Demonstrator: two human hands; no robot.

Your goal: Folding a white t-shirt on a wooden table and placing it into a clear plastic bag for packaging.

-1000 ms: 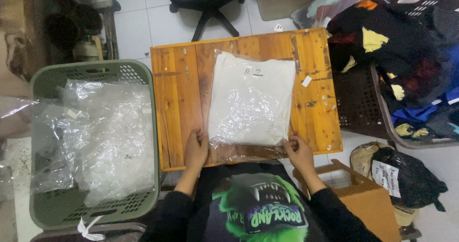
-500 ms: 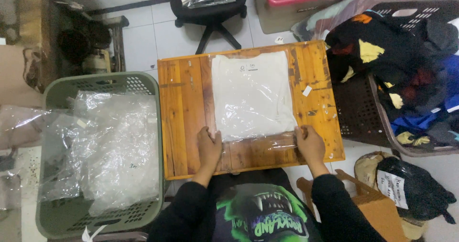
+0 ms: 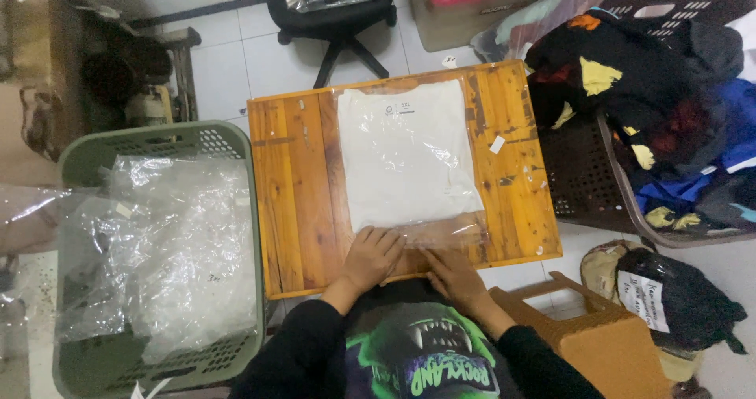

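Note:
A folded white garment in a clear plastic bag (image 3: 407, 155) lies flat on a small orange wooden table (image 3: 293, 178). My left hand (image 3: 372, 256) rests palm down on the near end of the bag, fingers spread over its clear flap (image 3: 445, 233). Close beside it, my right hand (image 3: 453, 277) presses on the table's near edge just below the flap. Neither hand grips anything; both lie flat. My black sleeves and a black shirt with a green print fill the bottom of the view.
A green plastic basket (image 3: 79, 151) full of clear bags stands left of the table. A dark basket (image 3: 622, 186) heaped with dark clothes is at the right. A black office chair (image 3: 331, 13) stands beyond; a tan stool (image 3: 583, 332) and a black bundle (image 3: 677, 300) lie near right.
Both hands have moved inward from the bag's near corners and now sit close together at the middle of its near end. The view has shifted slightly.

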